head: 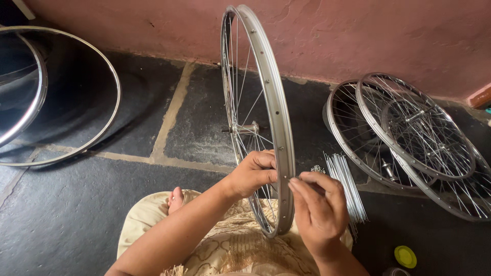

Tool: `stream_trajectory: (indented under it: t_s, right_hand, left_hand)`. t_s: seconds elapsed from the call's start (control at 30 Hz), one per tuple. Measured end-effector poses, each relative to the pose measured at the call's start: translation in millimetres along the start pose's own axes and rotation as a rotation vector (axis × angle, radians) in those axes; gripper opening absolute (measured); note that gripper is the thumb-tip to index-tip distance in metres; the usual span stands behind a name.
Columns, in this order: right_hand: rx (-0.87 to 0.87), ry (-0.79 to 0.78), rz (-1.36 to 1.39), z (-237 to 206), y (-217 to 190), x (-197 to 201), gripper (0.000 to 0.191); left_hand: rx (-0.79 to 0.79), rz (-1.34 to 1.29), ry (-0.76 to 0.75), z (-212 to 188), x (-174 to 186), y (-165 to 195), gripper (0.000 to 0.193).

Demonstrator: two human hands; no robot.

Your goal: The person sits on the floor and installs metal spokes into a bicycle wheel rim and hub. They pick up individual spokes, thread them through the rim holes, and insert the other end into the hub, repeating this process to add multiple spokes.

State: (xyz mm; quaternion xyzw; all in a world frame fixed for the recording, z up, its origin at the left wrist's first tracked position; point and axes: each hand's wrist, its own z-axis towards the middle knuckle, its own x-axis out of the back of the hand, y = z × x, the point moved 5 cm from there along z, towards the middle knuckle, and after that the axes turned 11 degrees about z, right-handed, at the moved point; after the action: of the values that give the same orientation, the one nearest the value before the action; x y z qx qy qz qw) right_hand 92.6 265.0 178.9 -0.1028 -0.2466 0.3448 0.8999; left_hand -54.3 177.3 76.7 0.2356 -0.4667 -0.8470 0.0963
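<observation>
Low in the frame, the right hand [319,212] pinches a small part, too small to tell, against the outer face of a silver bicycle wheel [266,102]. The left hand [253,174] curls its fingers around the rim from the other side. The wheel stands upright at centre frame, its hub [245,128] and spokes showing. Just right of it a bundle of loose spokes [348,191] lies on the dark stone floor [76,214]. Stacked wheels [409,138] lie at right, bare rims [61,97] upper left, a yellow lid [405,256] lower right.
</observation>
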Motion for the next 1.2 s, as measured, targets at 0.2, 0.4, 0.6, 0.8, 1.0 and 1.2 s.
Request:
stream_trajectory:
  t_s: [0.2,0.4,0.6,0.8,1.0,1.2]
  right_hand:
    - [0.096,-0.029,-0.182,15.6,-23.9,-13.0,0.024]
    - [0.072,-0.043,-0.199,21.4,-30.1,-14.9,0.023]
    - [0.064,-0.029,-0.192,15.7,-30.5,-17.5,0.024]
    - [0.14,-0.025,-0.197,12.8,-26.7,-20.0,0.024]
    - [0.151,0.007,-0.156,13.0,-25.5,-20.7,0.025]
    - [0.157,0.011,-0.153,10.8,-24.1,-23.9,0.025]
  left_hand:
    - [0.004,-0.031,0.056,-1.9,1.8,1.1,0.01]
    - [0.008,-0.027,0.075,-4.9,0.1,5.0,0.01]
    - [0.012,-0.037,0.077,-6.6,0.2,4.7,0.011]
    - [-0.002,0.007,0.092,-5.6,1.2,0.1,0.014]
    - [-0.009,-0.014,0.097,-6.0,0.6,2.4,0.012]
    - [-0.015,-0.024,0.103,-5.2,1.1,3.7,0.014]
